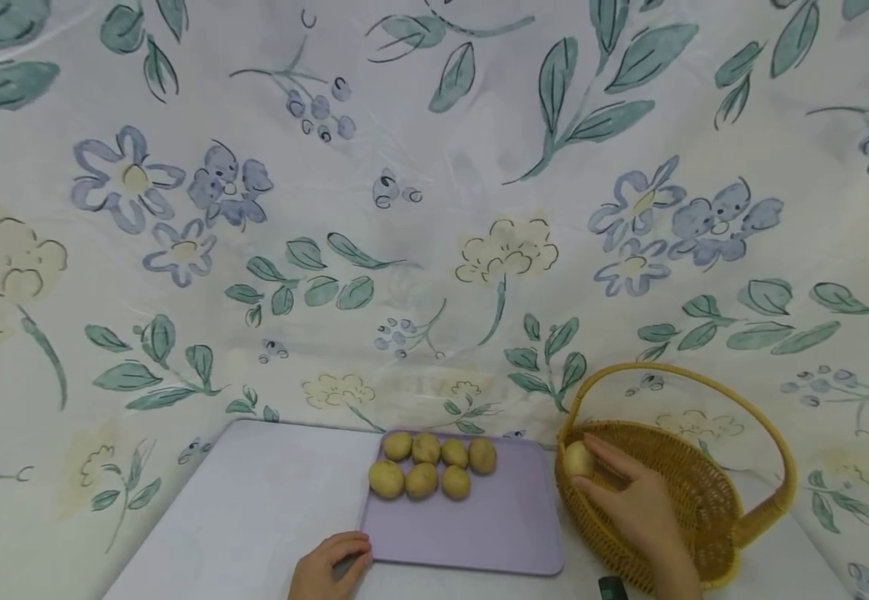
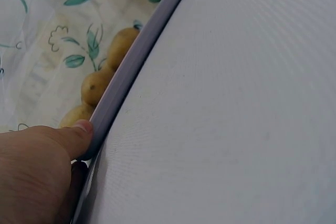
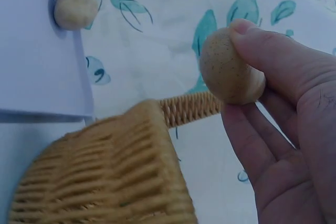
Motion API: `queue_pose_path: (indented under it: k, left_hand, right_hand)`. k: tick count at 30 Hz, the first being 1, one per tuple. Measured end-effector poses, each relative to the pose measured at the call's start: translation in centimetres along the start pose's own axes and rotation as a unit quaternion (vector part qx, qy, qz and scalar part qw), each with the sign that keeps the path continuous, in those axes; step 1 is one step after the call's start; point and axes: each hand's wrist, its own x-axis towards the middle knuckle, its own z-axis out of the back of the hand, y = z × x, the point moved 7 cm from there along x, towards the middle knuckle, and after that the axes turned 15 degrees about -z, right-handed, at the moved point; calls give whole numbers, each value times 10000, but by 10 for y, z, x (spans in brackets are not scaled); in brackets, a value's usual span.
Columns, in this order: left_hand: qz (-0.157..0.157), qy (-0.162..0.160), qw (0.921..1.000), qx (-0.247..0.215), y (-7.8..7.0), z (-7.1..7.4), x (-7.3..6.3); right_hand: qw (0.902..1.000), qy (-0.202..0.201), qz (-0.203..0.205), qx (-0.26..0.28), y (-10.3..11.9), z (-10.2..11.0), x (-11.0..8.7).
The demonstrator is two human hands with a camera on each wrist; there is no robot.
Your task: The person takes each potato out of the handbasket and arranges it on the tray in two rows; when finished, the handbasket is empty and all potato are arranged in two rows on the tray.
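Observation:
Over the left rim of a wicker basket [image 1: 692,475], my right hand [image 1: 632,500] pinches a potato [image 1: 579,459] between thumb and fingers. In the right wrist view the potato [image 3: 226,66] is tan and speckled, held above the basket edge [image 3: 157,145]. At the near left corner of a lilac tray [image 1: 471,537], my left hand [image 1: 332,568] grips the edge. The left wrist view shows the thumb on the tray rim [image 2: 128,69]; the other fingers are mostly hidden. Several potatoes [image 1: 422,480] lie in two rows at the far left of the tray.
The tray and basket stand side by side on a white table [image 1: 277,475], basket on the right with its tall arched handle [image 1: 674,371]. A floral cloth [image 1: 404,250] hangs behind. A small dark object [image 1: 612,588] shows at the bottom edge near the right wrist.

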Motion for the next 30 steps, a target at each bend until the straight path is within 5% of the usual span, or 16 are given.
queue_pose_path:
  k: [16, 23, 30]
  left_hand:
    - [-54, -25, 9999, -128, 2, 0, 1]
    - [-126, -168, 9997, -126, 2, 1, 0]
    - [26, -77, 9999, -62, 1, 0, 2]
  right_hand:
    - [9965, 76, 815, 172, 23, -33, -4]
    - [9934, 690, 553, 735, 31, -63, -5]
    - [9884, 712, 1083, 789, 48, -83, -11]
